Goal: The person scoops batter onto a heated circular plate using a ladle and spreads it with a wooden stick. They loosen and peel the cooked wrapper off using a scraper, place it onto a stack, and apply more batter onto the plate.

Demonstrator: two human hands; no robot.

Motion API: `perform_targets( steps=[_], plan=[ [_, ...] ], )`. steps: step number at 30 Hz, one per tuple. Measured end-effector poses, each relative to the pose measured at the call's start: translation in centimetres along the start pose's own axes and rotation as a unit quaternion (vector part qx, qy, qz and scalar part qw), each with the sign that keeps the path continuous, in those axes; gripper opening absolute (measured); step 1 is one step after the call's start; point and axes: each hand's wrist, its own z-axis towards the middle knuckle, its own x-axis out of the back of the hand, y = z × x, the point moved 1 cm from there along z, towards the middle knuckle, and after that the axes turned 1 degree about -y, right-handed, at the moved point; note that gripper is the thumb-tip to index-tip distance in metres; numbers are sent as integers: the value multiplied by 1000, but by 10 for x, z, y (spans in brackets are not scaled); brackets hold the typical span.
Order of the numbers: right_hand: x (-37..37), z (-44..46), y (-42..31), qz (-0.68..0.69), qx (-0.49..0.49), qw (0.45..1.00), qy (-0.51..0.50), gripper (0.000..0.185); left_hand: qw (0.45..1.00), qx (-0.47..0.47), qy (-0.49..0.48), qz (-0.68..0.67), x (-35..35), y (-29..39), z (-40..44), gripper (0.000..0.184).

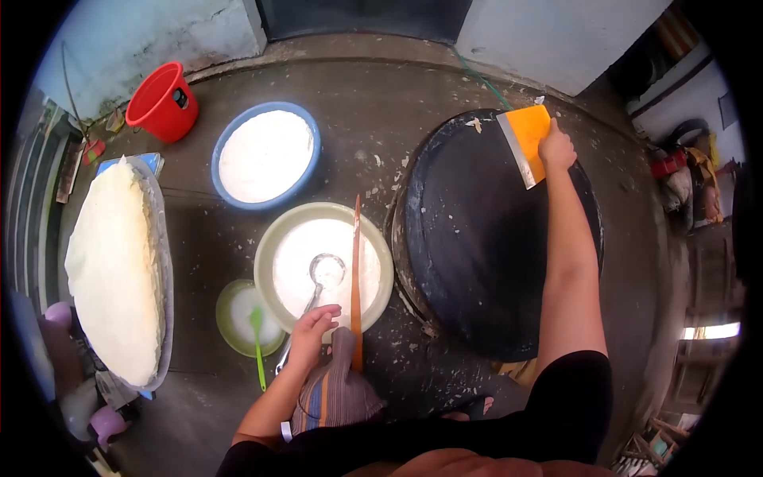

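Observation:
My right hand (558, 149) grips a wide scraper (524, 135) with an orange body and a metal edge, held over the far right rim of a large round black griddle (501, 246). Pale scraps lie at the griddle's far edge. My left hand (311, 332) is over the near rim of a cream basin (265, 274) of white batter, fingers loosely bent and apart. A metal ladle (315, 297) rests in the batter, its handle passing beneath that hand. A long wooden stick (357, 278) lies across the basin. Beside my left hand is a striped cloth (338, 389).
A blue basin (316, 151) of white contents stands farther back, with a red bucket (164, 103) to its left. A tall stack of pale thin sheets (115, 270) is at left. A green bowl (224, 334) holds a green spatula (257, 342). Scraps litter the floor.

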Motion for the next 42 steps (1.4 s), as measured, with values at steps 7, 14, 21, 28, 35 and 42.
perform_targets(
  steps=[7,14,21,28,35,42],
  plan=[
    [-13,43,-53,13,133,991,-5,54,992,84,-29,-94,-16,-3,33,31],
    [-7,17,-96,126,348,929,-10,54,895,181,-93,-397,-58,0,89,43],
    [26,-86,-112,229,502,832,-51,50,817,203,-127,-524,-89,-14,113,41],
    [97,-253,-67,239,579,778,-53,52,804,242,-129,-527,-97,-25,89,37],
    [141,-297,23,402,303,855,-122,52,855,264,-115,-432,-77,2,43,33],
    [160,-394,148,553,91,818,-128,47,850,122,-288,-423,-62,142,-90,53]
  ],
)
